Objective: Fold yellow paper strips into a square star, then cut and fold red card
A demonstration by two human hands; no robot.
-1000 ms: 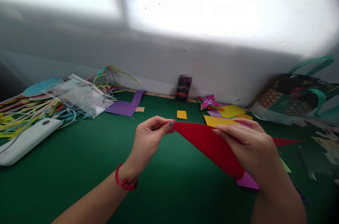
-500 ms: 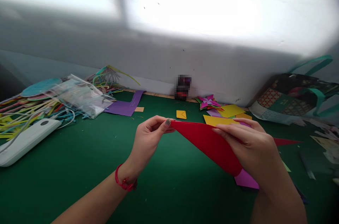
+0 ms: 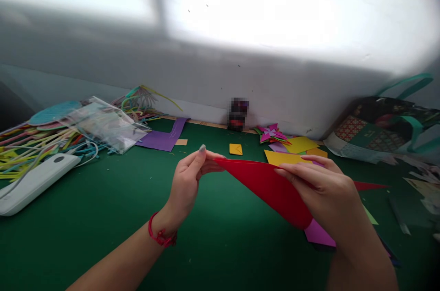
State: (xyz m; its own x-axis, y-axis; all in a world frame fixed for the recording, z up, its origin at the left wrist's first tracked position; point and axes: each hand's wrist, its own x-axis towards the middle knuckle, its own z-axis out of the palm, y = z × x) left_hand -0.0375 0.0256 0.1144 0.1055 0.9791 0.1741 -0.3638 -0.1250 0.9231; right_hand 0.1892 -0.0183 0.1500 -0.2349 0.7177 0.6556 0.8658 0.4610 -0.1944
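The left thumb has lifted from the tip of the red paper sheet (image 3: 264, 185), where it pressed half a second ago; the right hand (image 3: 319, 185) keeps its place. The left hand (image 3: 187, 176) is now partly open, thumb raised and apart from the paper, fingers stretched out under the tip. The right hand pinches the sheet's upper edge between thumb and fingers. The sheet is between the hands, above the green tabletop (image 3: 137, 227), its long axis running across from one hand to the other. One narrow point aims at the left fingers; the sheet widens and slopes down toward the right hand, and a red point shows beyond that hand. Magenta paper (image 3: 319, 233) lies below the right hand, and a small yellow envelope (image 3: 235, 149) lies beyond and between both hands.
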